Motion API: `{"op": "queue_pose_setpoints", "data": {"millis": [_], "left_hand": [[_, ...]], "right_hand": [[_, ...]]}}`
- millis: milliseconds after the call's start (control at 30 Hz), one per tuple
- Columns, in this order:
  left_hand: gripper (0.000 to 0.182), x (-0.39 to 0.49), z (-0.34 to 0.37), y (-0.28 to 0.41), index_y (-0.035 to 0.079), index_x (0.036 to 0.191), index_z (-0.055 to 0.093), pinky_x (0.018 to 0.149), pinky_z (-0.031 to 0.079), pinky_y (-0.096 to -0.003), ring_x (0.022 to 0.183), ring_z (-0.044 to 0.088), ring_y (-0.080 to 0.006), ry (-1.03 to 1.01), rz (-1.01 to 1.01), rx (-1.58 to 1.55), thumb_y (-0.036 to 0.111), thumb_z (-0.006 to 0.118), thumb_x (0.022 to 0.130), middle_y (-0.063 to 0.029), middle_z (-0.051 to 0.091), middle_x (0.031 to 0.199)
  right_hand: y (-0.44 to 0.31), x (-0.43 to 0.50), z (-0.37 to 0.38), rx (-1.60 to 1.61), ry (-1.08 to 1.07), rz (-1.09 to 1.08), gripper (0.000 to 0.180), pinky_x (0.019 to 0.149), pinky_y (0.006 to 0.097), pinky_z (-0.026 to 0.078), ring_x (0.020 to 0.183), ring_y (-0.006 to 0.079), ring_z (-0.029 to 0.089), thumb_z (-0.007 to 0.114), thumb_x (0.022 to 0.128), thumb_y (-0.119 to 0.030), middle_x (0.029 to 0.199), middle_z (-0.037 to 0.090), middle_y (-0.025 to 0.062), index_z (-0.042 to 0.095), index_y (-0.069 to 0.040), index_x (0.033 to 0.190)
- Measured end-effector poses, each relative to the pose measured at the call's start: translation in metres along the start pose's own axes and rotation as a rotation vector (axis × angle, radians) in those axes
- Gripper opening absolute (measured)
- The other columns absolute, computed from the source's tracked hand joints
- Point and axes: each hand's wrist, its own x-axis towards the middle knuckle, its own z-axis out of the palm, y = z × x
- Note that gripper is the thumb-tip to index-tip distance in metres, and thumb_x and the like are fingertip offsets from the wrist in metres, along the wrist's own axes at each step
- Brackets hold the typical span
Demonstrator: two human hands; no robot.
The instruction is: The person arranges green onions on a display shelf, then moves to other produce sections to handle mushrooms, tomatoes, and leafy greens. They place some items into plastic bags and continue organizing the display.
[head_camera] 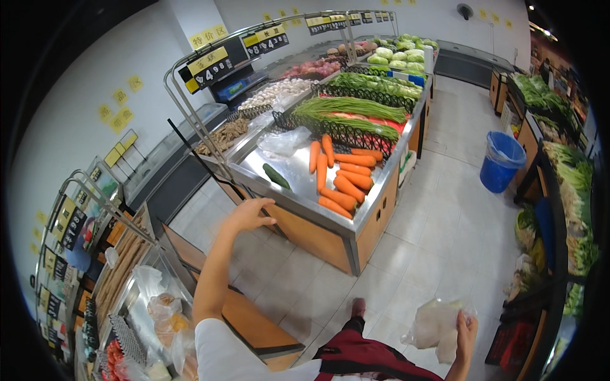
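Note:
My left hand point(251, 215) reaches forward with thumb and fingers apart and nothing between them, near the front metal rim of a produce stand point(295, 196). On the stand's steel tray lie a cucumber point(276, 176) and several carrots point(350, 178), the carrots grouped towards the right. A crumpled clear plastic bag point(284, 141) rests behind the cucumber. Low on the right, my right hand point(465, 328) grips a clear plastic bag point(431, 325) with something pale inside; its contents cannot be made out.
Green long beans point(350, 109), garlic point(279, 93) and cabbages point(398, 56) fill farther sections. A blue bin point(502, 162) stands on the tiled floor. Leafy vegetables point(564, 171) line the right-hand shelf. At lower left, another stand holds bagged produce point(167, 319) under a metal price-sign rail point(102, 202).

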Motion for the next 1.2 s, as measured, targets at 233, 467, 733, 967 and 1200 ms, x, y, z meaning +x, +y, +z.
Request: {"op": "queue_pose_setpoints", "data": {"millis": [233,467,733,967,1200], "left_hand": [[0.073,0.212,0.069,-0.119,0.012,0.129,0.04,0.083,0.046,-0.0422,0.105,0.053,-0.033,0.377,-0.321,0.124,0.042,0.07,0.07,-0.0171,0.051,0.117],[0.095,0.384,0.104,-0.181,0.023,0.139,0.024,0.094,0.03,-0.0617,0.131,0.018,-0.041,0.506,-0.598,0.197,0.036,0.078,0.063,-0.0172,0.018,0.144],[0.037,0.405,0.117,-0.264,0.006,0.099,0.062,0.097,0.031,-0.0536,0.122,0.038,-0.0354,0.686,-0.67,-0.102,0.029,0.071,0.071,-0.0171,0.045,0.128],[0.043,0.31,0.012,-0.253,0.008,0.124,0.044,0.088,0.045,-0.0421,0.105,0.054,-0.0267,0.746,-0.211,-1.775,0.038,0.042,0.093,-0.0116,0.052,0.124],[0.056,0.235,-0.046,-0.168,0.011,0.135,0.033,0.079,0.043,-0.039,0.102,0.055,-0.0248,0.648,-0.026,-1.303,0.046,0.031,0.093,-0.0167,0.05,0.124]], "right_hand": [[0.014,0.077,-0.001,-0.243,0.152,0.129,0.05,0.083,0.0377,0.044,0.097,0.0271,0.053,0.059,0.084,-0.033,0.106,0.056,0.0192,0.048,0.002,0.118],[-0.092,0.146,0.052,-0.303,0.328,0.233,0.052,0.084,0.0375,0.044,0.097,0.0265,0.053,0.059,0.085,-0.035,0.109,0.055,0.0186,0.047,0.003,0.118],[-0.195,0.203,0.081,-0.304,0.325,0.21,0.054,0.085,0.0372,0.043,0.098,0.0258,0.052,0.059,0.086,-0.036,0.112,0.054,0.0178,0.046,0.004,0.119],[-0.249,0.313,0.066,-0.126,0.3,-0.23,0.042,0.08,0.0241,0.039,0.087,0.0133,0.05,0.057,0.088,-0.037,0.099,0.054,0.0051,0.051,-0.002,0.112],[-0.29,0.396,0.106,0.239,0.073,-0.321,0.036,0.091,0.0265,0.038,0.1,0.0126,0.052,0.061,0.086,-0.024,0.108,0.057,0.0036,0.055,-0.002,0.114]]}}
